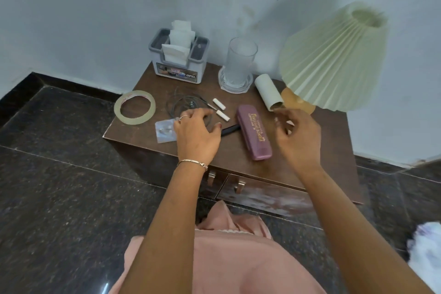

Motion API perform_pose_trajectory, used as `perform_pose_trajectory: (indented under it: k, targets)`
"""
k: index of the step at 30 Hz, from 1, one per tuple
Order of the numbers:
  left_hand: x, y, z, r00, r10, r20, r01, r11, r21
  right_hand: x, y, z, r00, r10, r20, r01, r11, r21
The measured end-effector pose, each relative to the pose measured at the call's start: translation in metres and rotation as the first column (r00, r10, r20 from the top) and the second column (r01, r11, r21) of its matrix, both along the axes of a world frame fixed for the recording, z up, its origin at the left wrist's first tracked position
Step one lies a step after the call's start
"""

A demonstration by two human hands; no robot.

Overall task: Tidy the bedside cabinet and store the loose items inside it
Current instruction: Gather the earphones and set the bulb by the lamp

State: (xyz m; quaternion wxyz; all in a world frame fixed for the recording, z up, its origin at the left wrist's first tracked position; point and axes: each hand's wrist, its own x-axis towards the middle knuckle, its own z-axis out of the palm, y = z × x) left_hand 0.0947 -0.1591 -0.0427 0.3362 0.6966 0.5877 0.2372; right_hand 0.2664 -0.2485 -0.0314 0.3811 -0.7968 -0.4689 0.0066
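A dark wooden bedside cabinet (293, 162) holds loose items. A clear tape roll (134, 107) overhangs its left edge. A coiled thin cable (183, 102), two white caps (220, 110), a small plastic packet (164, 130), a black pen (230, 129) and a purple case (254, 135) lie on top. A cardboard tube (268, 94) rests by the lamp base. My left hand (196, 132) hovers over the cable and packet, fingers spread, holding nothing. My right hand (297, 136) is raised over the top right of the case, fingers loosely curled and empty.
A grey tissue holder (179, 62) stands at the back left, a glass on a coaster (239, 64) in the middle, a pleated lamp (334, 55) at the right. Two closed doors with handles (225, 181) face me. Dark stone floor surrounds the cabinet.
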Motion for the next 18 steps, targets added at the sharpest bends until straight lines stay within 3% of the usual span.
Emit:
perform_pose_trajectory:
  k: [3,7,10,14,18]
  targets:
    - [0.021,-0.011,0.001,0.978,-0.069,0.195,0.078,0.996,-0.041,0.023,-0.022,0.004,0.973,-0.163,-0.161,0.163,0.987,-0.016]
    - [0.054,-0.024,0.009,0.897,-0.160,0.413,0.257,0.947,-0.191,0.057,-0.032,0.003,0.839,-0.372,-0.396,0.388,0.921,-0.044]
    - [0.082,-0.029,0.014,0.873,-0.284,0.397,0.374,0.912,-0.169,0.078,-0.026,0.007,0.806,-0.423,-0.415,0.442,0.895,-0.054]
    - [0.115,-0.024,0.019,0.834,-0.355,0.423,0.476,0.850,-0.224,0.097,-0.010,0.013,0.826,-0.368,-0.427,0.368,0.926,-0.086]
    - [0.145,-0.013,0.008,0.840,-0.468,0.274,0.528,0.823,-0.211,0.108,0.008,0.003,0.703,-0.357,-0.615,0.253,0.934,-0.252]
